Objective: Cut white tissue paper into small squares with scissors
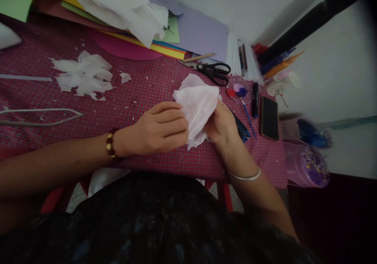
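Note:
A crumpled sheet of white tissue paper (pixel 200 105) is held up between my two hands, above the red checked tablecloth (pixel 141 87). My left hand (pixel 159 128) grips its left edge, fingers curled together and fingertips partly hidden by the paper. On the other side my right hand (pixel 222 122) pinches the paper with the thumb in front; its other fingers are behind the sheet. Torn white tissue pieces (pixel 84 73) lie in a loose pile to the left, with a small scrap (pixel 125 77) beside them.
Black-handled scissors (pixel 213 71) lie just beyond the paper. Coloured sheets (pixel 203 32) and more white tissue (pixel 118 9) cover the back. On the right are a black marker (pixel 255 99), a blue paintbrush (pixel 249 119), a phone (pixel 269 118) and a pink tub (pixel 309 166).

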Demonstrator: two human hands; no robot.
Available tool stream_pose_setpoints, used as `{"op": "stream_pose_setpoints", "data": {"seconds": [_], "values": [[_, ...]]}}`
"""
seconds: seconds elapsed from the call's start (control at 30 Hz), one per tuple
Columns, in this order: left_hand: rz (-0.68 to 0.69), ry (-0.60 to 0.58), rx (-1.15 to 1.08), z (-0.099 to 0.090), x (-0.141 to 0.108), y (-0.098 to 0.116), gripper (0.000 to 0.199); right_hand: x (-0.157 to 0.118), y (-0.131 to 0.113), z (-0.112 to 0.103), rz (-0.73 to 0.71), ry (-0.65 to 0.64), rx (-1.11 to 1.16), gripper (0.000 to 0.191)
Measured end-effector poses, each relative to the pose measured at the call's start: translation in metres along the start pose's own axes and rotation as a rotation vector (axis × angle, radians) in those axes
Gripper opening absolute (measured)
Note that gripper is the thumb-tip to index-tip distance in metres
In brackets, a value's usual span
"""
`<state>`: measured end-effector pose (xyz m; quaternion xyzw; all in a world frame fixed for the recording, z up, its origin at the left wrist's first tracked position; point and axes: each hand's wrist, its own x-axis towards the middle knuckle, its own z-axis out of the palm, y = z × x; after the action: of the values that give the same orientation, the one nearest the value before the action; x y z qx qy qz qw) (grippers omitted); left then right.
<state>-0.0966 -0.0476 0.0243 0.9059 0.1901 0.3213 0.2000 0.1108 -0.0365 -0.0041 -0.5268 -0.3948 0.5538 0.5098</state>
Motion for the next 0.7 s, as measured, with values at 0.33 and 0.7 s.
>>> {"op": "stream_pose_setpoints", "data": {"seconds": [0.33,0.7], "values": [[0.185,0.050,0.221,0.003,-0.003,-0.003,0.019,-0.008,-0.007,0.001,-0.029,-0.106,0.005,0.016],[0.219,-0.249,-0.053,0.004,0.004,-0.001,0.009,-0.014,-0.010,0.001,-0.048,-0.179,-0.074,0.029]]}}
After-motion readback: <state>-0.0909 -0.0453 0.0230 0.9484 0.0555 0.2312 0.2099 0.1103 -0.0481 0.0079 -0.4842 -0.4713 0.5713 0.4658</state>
